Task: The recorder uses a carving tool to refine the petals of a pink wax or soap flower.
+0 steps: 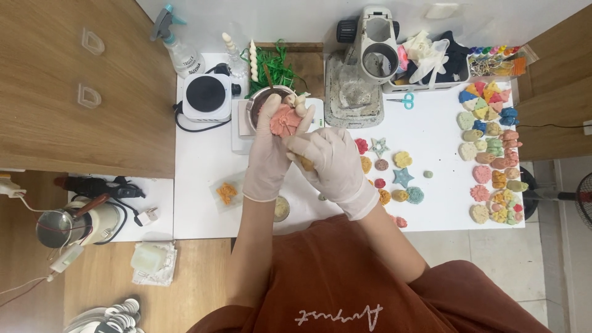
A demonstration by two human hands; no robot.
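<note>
The gloved left hand (269, 154) grips a pink flower-shaped wax piece (285, 120) above the small metal pot (259, 102), partly hiding it; its flat face looks up, with no clear long axis; the gloved right hand (330, 163) closes on a small yellowish thing (306, 164), hard to make out.

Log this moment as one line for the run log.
left hand: gloved, holds pink flower piece | right hand: gloved, touching it | under: metal bowl | surface: white table
</note>
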